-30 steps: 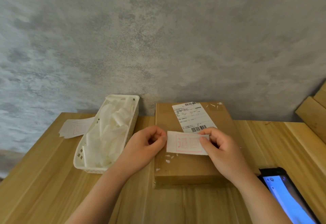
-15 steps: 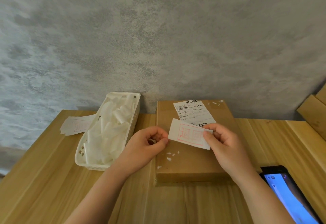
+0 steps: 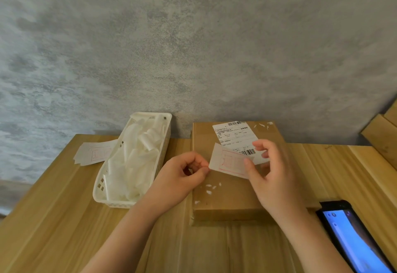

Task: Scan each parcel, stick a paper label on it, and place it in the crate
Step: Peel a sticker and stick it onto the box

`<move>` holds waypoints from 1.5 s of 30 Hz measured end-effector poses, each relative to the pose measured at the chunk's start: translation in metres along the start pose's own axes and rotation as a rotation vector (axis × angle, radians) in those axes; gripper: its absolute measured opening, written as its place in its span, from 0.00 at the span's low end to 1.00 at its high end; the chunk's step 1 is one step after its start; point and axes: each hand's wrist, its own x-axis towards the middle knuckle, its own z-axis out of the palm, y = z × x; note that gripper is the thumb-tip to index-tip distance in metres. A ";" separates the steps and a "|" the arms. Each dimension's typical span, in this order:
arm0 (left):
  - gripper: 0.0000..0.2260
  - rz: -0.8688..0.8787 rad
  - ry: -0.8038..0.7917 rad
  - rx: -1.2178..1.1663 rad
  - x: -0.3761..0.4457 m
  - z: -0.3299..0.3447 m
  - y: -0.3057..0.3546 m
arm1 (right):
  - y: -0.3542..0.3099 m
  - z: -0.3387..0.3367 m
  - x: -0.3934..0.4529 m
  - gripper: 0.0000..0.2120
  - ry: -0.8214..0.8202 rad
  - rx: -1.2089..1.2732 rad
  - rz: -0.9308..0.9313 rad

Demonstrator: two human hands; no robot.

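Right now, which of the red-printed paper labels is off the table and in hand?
The red-printed label over the cardboard parcel, pinched by the right hand. The other red-printed labels lie flat on the table left of the white basket.

phone (image 3: 356,242) cut off btm-right | label (image 3: 231,162) print blurred | shipping slip (image 3: 235,136) text too small

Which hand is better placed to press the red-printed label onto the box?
Right. The right hand already pinches the red-printed label just above the box. The left hand only touches the label's left edge, fingers curled.
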 end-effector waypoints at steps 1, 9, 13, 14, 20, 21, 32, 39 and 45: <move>0.05 0.015 0.005 -0.003 0.000 0.001 0.002 | -0.003 0.001 -0.001 0.09 0.033 -0.042 -0.130; 0.05 0.129 -0.007 -0.012 -0.002 0.007 0.013 | -0.031 0.009 -0.007 0.06 -0.142 0.014 -0.344; 0.03 0.178 0.028 0.056 -0.002 0.007 0.012 | -0.031 0.008 -0.004 0.06 -0.166 0.019 -0.320; 0.04 0.195 0.040 0.079 -0.001 0.007 0.012 | -0.031 0.007 -0.003 0.06 -0.171 0.011 -0.322; 0.04 0.265 0.078 0.201 0.001 0.009 0.013 | -0.034 0.006 0.002 0.05 -0.184 -0.065 -0.354; 0.04 0.262 0.080 0.197 0.001 0.009 0.014 | -0.034 0.006 0.003 0.05 -0.182 -0.072 -0.357; 0.03 0.029 0.108 -0.003 -0.002 -0.012 0.005 | -0.018 0.003 0.020 0.07 -0.197 0.275 0.025; 0.05 -0.036 0.276 -0.042 -0.003 -0.047 -0.004 | 0.000 0.002 0.035 0.09 -0.016 0.524 0.291; 0.06 -0.077 0.498 -0.002 0.008 -0.086 -0.012 | 0.006 0.002 0.039 0.10 0.049 0.540 0.291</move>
